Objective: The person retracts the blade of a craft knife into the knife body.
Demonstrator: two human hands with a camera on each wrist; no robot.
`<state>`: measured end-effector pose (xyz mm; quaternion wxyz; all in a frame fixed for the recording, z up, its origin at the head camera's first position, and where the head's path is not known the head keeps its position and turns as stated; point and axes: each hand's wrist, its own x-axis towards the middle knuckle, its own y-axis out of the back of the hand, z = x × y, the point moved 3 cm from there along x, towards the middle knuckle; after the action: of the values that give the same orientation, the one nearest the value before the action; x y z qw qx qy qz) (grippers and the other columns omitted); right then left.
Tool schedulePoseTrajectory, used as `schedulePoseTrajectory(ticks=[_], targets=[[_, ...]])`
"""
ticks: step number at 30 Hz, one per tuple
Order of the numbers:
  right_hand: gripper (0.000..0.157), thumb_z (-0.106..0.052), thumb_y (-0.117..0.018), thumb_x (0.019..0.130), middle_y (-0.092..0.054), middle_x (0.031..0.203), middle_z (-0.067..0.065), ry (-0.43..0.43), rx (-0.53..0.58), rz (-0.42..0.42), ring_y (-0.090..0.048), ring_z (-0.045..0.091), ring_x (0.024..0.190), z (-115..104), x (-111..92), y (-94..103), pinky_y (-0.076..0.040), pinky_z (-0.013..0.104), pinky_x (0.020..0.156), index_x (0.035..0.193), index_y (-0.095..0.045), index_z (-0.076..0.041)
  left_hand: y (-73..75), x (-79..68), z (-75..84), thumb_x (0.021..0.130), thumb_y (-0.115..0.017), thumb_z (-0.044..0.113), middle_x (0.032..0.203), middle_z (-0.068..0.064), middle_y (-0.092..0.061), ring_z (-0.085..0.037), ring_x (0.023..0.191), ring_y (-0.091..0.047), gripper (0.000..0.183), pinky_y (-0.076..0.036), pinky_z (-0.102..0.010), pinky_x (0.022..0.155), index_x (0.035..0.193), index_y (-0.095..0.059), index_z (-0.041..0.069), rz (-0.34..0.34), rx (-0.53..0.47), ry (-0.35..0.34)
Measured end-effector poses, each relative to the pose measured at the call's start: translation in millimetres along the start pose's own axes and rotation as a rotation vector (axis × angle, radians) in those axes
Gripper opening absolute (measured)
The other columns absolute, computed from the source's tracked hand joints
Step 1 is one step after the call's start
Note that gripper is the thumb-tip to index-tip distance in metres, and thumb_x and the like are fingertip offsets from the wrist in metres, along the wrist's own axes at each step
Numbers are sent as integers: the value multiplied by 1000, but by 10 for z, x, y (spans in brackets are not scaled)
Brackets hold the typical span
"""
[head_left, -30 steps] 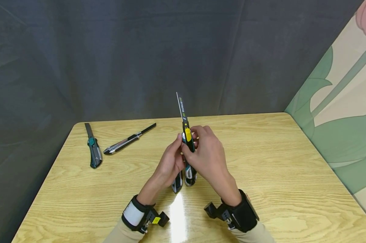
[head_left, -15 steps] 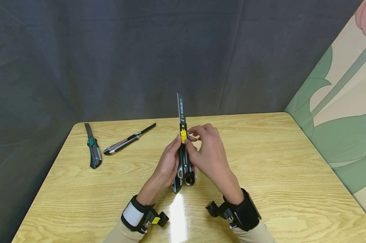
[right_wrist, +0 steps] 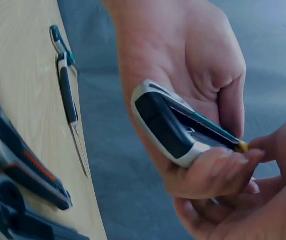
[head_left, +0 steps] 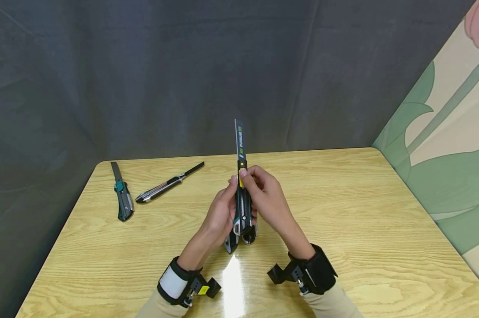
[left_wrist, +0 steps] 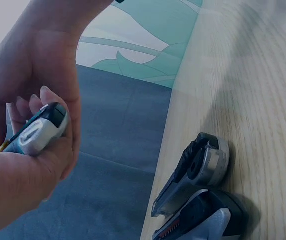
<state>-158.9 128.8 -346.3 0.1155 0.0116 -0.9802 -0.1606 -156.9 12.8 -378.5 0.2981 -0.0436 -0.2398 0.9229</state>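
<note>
My left hand [head_left: 219, 216] holds a snap-off utility knife [head_left: 243, 210] upright above the table, its long dark blade pointing away. The thumb of my right hand [head_left: 272, 196] presses on its yellow slider [head_left: 241, 181], with the fingers curled at the knife's right side. In the right wrist view, the left fingers wrap around the knife's black and white handle [right_wrist: 165, 122]. Below the hands lie two more utility knives, one with a dark grey end [head_left: 231, 240] and one with a rounded end [head_left: 250, 236]; the hands partly hide both in the head view.
On the table's left lie a teal and grey utility knife [head_left: 124, 201] and a slim silver one [head_left: 160, 190], both with blades out. The wooden table [head_left: 366, 212] meets a dark curtain [head_left: 207, 79] behind and a flower-patterned panel [head_left: 458, 176] at right.
The held knife has turned its slider face toward me and shifted slightly. My right thumb has moved from beside the yellow slider onto it. The knives on the table have not moved.
</note>
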Motion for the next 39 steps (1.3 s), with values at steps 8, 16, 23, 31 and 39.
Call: schedulePoseTrajectory(ticks=[8, 16, 23, 31, 39], targets=[[28, -31, -49, 97, -60, 77, 13, -26, 241, -23, -44, 28, 54, -75, -15, -25, -40, 31, 46, 95, -55, -4, -34, -10, 23, 101, -20, 47, 73, -7, -45, -21, 52, -49, 51, -48, -27, 46, 113, -46, 5, -48, -16, -49], [29, -23, -45, 99, -53, 74, 21, -48, 237, 9, -45, 31, 57, -331, -77, -25, -41, 30, 48, 91, -53, 4, -61, -4, 17, 101, -18, 48, 70, -8, -43, -23, 46, -45, 52, -47, -30, 43, 101, -47, 4, -19, 47, -92], [28, -20, -47, 99, -51, 72, 24, -37, 250, 14, -45, 32, 60, -315, -67, -37, -38, 29, 51, 88, -49, 5, -56, 6, 6, 101, -17, 48, 67, -8, -41, -24, 44, -40, 53, -41, -30, 38, 98, -49, 6, 2, 93, -106], [27, -24, -48, 98, -66, 96, 13, 14, 341, -23, -55, 30, 75, -116, -24, -77, -45, 32, 62, 96, -51, 2, -52, 4, -3, 102, -17, 47, 66, -9, -41, -26, 42, -38, 54, -40, -31, 37, 92, -49, 5, 13, 112, -131], [23, -26, -51, 96, -56, 80, 16, -9, 303, -9, -48, 27, 64, -56, -8, -118, -41, 31, 52, 96, -52, -3, -51, -2, -2, 101, -18, 50, 67, -8, -42, -24, 42, -39, 52, -40, -31, 37, 96, -48, 7, 26, 68, -109]])
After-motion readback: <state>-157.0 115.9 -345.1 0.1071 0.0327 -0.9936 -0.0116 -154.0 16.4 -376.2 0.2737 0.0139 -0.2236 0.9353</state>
